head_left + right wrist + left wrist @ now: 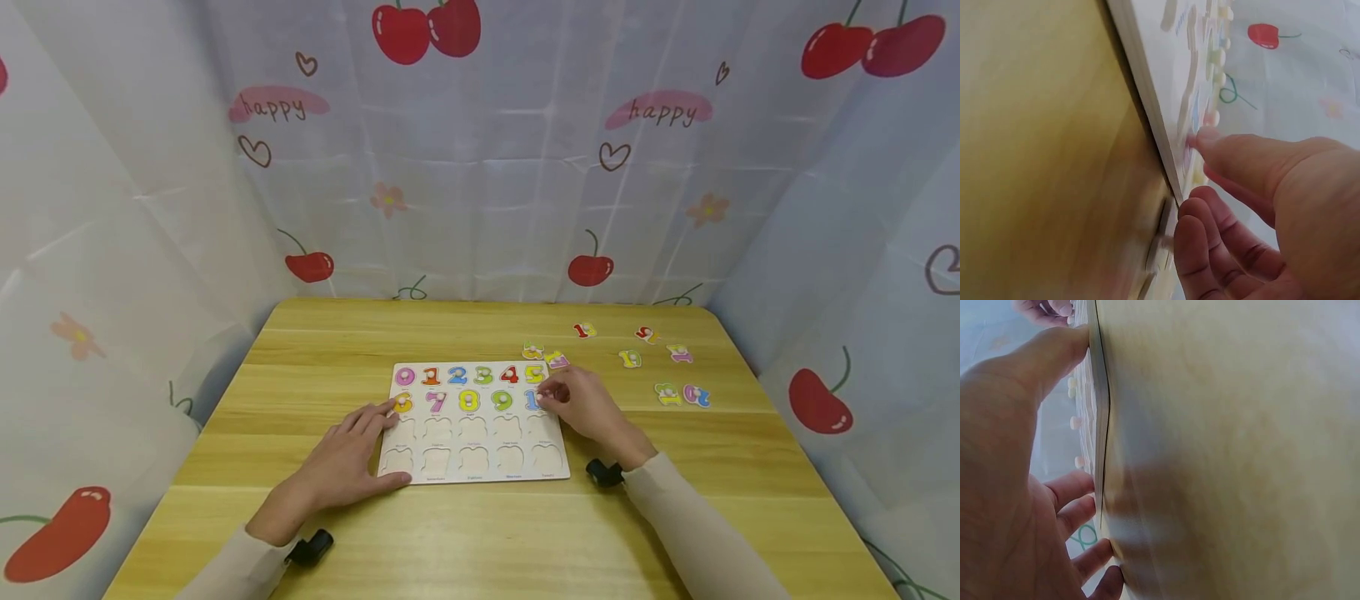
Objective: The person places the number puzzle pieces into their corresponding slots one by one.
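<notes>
A white number puzzle board (491, 433) lies on the wooden table. My left hand (345, 458) rests at its left edge with fingers spread, thumb on the near corner and fingertips near the yellow 6 (403, 404). At the end of the second row, my right hand (588, 404) pinches the knob of a number piece with a blue 1 (532, 400); the fingers hide the rest of it. Knobbed number pieces fill the top row and the second row up to the green 9 (502, 402). Below them, two rows of recesses hold no pieces.
Several loose number pieces lie right of and behind the board, among them a red-and-yellow one (585, 331), a yellow-green one (667, 394) and a purple-and-blue one (696, 395). Two more touch or nearly touch the board's far right edge. Cherry-print curtains (480, 233) surround the table.
</notes>
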`<state>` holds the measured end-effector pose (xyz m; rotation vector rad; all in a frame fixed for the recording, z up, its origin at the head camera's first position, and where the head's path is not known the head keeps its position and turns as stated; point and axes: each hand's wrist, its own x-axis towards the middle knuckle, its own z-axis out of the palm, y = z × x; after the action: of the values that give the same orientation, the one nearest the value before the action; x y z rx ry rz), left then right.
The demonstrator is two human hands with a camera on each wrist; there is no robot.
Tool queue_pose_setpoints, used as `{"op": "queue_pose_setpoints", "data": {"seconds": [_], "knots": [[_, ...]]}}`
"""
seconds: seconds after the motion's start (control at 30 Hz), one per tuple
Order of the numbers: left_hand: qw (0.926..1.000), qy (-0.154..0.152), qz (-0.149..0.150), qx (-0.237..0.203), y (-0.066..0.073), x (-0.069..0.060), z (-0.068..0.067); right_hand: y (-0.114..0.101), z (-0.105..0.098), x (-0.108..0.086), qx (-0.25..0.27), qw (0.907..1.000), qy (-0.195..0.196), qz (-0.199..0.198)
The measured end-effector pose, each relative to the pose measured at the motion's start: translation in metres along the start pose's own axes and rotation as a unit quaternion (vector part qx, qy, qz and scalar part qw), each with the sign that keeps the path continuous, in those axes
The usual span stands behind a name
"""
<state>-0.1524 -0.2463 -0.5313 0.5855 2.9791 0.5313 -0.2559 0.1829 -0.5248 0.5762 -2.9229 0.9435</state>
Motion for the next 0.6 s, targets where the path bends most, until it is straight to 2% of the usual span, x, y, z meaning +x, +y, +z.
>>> {"op": "queue_pose_setpoints", "data": {"seconds": [0.23, 0.4, 0.6], "knots": [[1.0, 0.001, 0.001, 0.0, 0.0, 0.001, 0.0, 0.015, -0.011, -0.006, -0.002, 0.9995, 0.027, 0.015], [1.0, -0.001, 0.0, 0.003, 0.001, 0.001, -0.001, 0.026, -0.023, -0.011, -0.013, 0.9982, 0.032, 0.048], [1.0, -0.003, -0.001, 0.004, 0.001, 0.0, -0.002, 0.041, -0.033, -0.017, -0.037, 0.9972, 0.033, 0.056]]}}
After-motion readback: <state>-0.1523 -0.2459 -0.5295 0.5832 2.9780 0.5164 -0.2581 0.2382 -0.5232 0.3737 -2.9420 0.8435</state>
